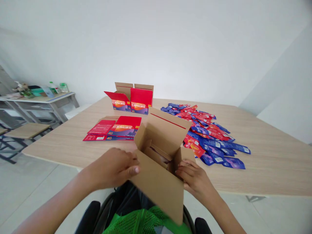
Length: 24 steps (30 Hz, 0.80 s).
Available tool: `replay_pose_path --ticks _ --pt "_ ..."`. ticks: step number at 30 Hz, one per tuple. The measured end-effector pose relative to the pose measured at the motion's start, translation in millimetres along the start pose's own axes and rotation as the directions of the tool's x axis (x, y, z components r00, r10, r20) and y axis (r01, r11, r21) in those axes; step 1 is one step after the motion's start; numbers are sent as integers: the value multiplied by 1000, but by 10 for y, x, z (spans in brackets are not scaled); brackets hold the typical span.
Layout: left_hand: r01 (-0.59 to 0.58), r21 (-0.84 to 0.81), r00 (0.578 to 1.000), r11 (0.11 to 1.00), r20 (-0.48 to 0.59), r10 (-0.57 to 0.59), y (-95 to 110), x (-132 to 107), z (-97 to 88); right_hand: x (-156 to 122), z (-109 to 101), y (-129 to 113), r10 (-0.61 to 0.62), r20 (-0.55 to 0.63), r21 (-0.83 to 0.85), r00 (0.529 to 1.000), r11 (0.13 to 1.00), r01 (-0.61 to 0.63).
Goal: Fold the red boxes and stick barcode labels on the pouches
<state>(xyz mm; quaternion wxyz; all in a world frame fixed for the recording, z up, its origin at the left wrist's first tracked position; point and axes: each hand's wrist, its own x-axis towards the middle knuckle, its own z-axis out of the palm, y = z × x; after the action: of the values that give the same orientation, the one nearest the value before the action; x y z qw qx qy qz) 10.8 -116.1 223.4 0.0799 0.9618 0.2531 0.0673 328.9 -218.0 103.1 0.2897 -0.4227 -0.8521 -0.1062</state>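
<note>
Between my hands is a cardboard box (158, 183) at the table's front edge, tilted toward me, with its flaps spread and its brown inside showing. My left hand (117, 167) is closed at the box's left side, with its thumb by the edge of the near flap. On the other side, my right hand (193, 177) grips the right wall near a side flap, fingers over the edge. Folded brown card lies in the bottom of the box. Right behind it is a heap of blue and red sachets (212, 133).
Two red printed boxes (141, 100) stand with lids raised at the back of the wooden table (268, 169). Flattened red cartons (125, 126) lie stacked to the left. Beyond the table are a stool (26, 130) and a side desk (53, 98) holding bottles.
</note>
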Motion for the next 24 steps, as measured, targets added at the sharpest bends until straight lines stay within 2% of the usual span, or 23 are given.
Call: replay_pose_path --ticks 1,3,6,8,9,11,13,15,17,20,22,24 --pt "8 26 999 1000 36 -9 56 -80 89 -23 19 32 8 -24 16 1000 1000 -8" --pt "72 103 996 992 37 -76 183 -163 251 -46 56 68 20 -44 70 999 997 -17" --pt "175 213 985 961 -39 -171 339 -49 416 -39 104 74 24 -25 184 999 983 -19" --pt "111 224 992 968 -81 -95 357 154 508 -24 137 61 5 -1 230 1000 973 -4" --pt "26 199 995 980 -105 -6 333 271 565 -19 157 51 -4 6 241 1000 970 2" --pt "-145 112 974 983 -160 161 239 483 717 -19 209 26 -6 -30 245 1000 970 13" --pt "-248 31 949 968 -191 249 130 613 908 -40 272 3 26 -106 224 994 975 -2" --pt "-277 -14 938 961 -221 267 54 629 1100 -84 322 -9 72 -162 189 984 981 -41" --pt "-241 -18 928 970 -297 225 27 555 1252 -142 318 -10 96 -165 159 982 985 -70" --pt "-199 -9 900 980 -398 179 40 414 1386 -190 137 -14 76 -101 183 992 981 -57" --pt "-203 -4 893 979 -412 184 54 384 1448 -133 -86 -26 81 28 284 996 955 -85" --pt "-202 2 899 979 -396 186 78 424 1523 28 -318 -40 128 195 361 972 912 -193"
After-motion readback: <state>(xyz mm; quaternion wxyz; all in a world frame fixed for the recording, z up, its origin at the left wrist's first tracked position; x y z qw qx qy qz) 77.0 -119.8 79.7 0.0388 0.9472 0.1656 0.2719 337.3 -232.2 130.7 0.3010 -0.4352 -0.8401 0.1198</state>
